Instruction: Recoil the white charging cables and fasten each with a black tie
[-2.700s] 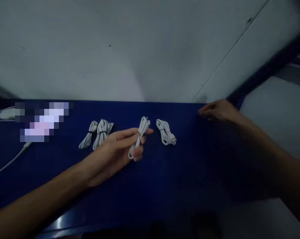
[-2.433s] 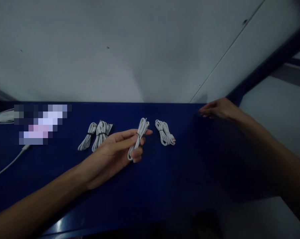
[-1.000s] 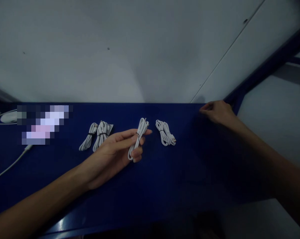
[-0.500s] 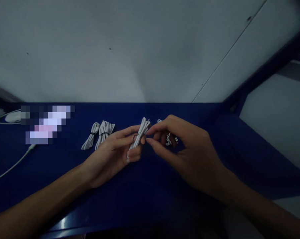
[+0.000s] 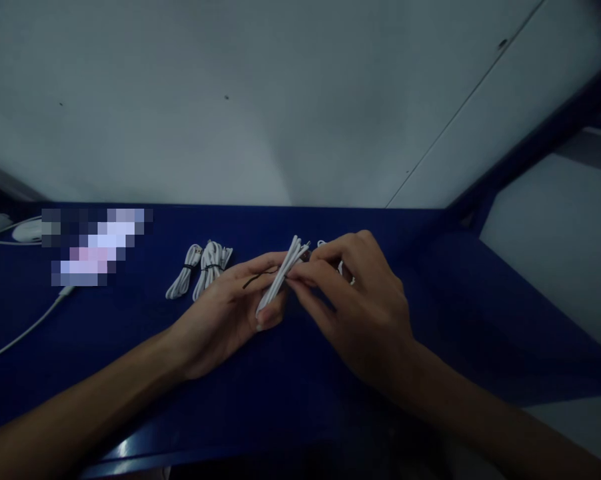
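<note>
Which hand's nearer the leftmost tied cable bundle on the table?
Left. The left hand is just right of that cable bundle, beside a second bundle; the right hand is farther right, at the held white cable.

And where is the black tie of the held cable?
In the head view, near the middle: the black tie lies over the left hand, sticking out left of the white cable bundle.

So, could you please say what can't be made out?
All in the head view:
Black tie: right end lost behind held white bundle or right hand.
Rightmost white bundle: mostly hidden by that hand.
Bright object: masked by pixelation.
Lower-left white cord: cut off by left edge.
</note>
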Demonstrator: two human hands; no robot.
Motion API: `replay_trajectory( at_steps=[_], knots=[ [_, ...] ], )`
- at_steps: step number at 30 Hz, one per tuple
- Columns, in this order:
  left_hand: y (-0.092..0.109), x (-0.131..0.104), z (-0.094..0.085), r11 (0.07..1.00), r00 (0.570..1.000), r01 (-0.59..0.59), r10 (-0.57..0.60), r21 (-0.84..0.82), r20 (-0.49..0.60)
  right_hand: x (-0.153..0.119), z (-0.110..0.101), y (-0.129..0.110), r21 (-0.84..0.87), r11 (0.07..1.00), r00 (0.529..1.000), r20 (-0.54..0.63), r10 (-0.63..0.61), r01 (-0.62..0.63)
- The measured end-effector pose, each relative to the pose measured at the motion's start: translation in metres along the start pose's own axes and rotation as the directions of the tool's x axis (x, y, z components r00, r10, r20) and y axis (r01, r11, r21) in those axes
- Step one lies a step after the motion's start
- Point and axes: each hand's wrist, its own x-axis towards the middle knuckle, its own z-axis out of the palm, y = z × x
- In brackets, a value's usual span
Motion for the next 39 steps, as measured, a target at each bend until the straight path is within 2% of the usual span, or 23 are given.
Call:
replay_trajectory(
  at_steps=[4, 9, 13, 21, 24, 28, 32, 39],
  knots=[
    [0.0, -0.001, -0.001, 1.0, 0.999, 0.02, -0.02, -0.016, 0.026, 0.001, -0.001, 0.003, 0.008, 0.999, 0.997, 0.07, -0.032, 0.032],
    [0.0, -0.002, 0.002, 0.998, 0.999, 0.035, -0.033, -0.043, 0.042, -0.001, -0.001, 0.008, 0.143, 0.99, 0.99, 0.139, -0.002, -0.018],
    [-0.001, -0.001, 0.004, 0.998, 0.999, 0.038, -0.039, 0.04, 0.018, -0.003, -0.004, 0.009, 0.276, 0.957, 0.986, 0.159, 0.052, -0.095],
    [-0.002, -0.001, 0.002, 0.979, 0.999, -0.048, 0.049, 0.197, 0.0, -0.003, -0.01, 0.01, 0.468, 0.868, 0.98, 0.179, 0.091, -0.166],
    [-0.004, 0.0, 0.003, 0.959, 0.995, -0.081, 0.092, 0.27, -0.027, -0.004, -0.009, 0.008, 0.452, 0.878, 0.985, 0.139, 0.104, -0.157],
    [-0.006, 0.0, 0.004, 0.941, 0.99, -0.114, 0.135, 0.319, -0.046, -0.005, -0.005, 0.004, 0.341, 0.934, 0.993, 0.092, 0.077, -0.104],
    [-0.005, 0.0, 0.006, 0.95, 0.991, -0.119, 0.131, 0.287, -0.022, -0.007, -0.001, 0.005, 0.253, 0.967, 0.998, 0.066, 0.01, -0.026],
    [-0.007, 0.001, 0.007, 0.969, 0.991, -0.137, 0.136, 0.205, 0.018, -0.01, 0.003, 0.013, 0.212, 0.975, 0.997, 0.027, -0.066, 0.059]
  ],
)
